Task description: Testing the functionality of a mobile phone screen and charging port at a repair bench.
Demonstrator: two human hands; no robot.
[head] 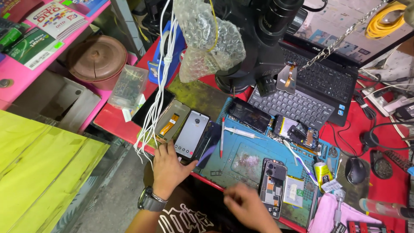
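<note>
Obs. from beside the counter, red top, very crowded.

Left hand: flat, fingers spread, grip apart and holding nothing; fingertips touch the near end of a phone with a lit screen that lies at the left edge of the blue work mat. Just left of it lies a bare display frame with an orange flex cable.

Right hand: motion-blurred, low over the mat's near edge, just left of an opened phone with its back off. Cannot tell if its grip is closed or what, if anything, it holds.

Risks, as judged:
- The lit phone and frame sit close to the counter's front-left edge. A push from the left hand could slide either one off to the floor.
- A bundle of white cables hangs across the frame. A snag by the wrist or watch could drag the frame and strain the flex.
- The right hand looks to be moving fast beside the opened phone; a brush could knock exposed parts or shift the loose battery beside it.
- A red-tipped tool, a syringe and a glue tube lie loose on the mat. A sweep of either hand could roll them into the open units.
- A second opened unit rests at the laptop edge, touching the keyboard; poor seating, could tip.
</note>
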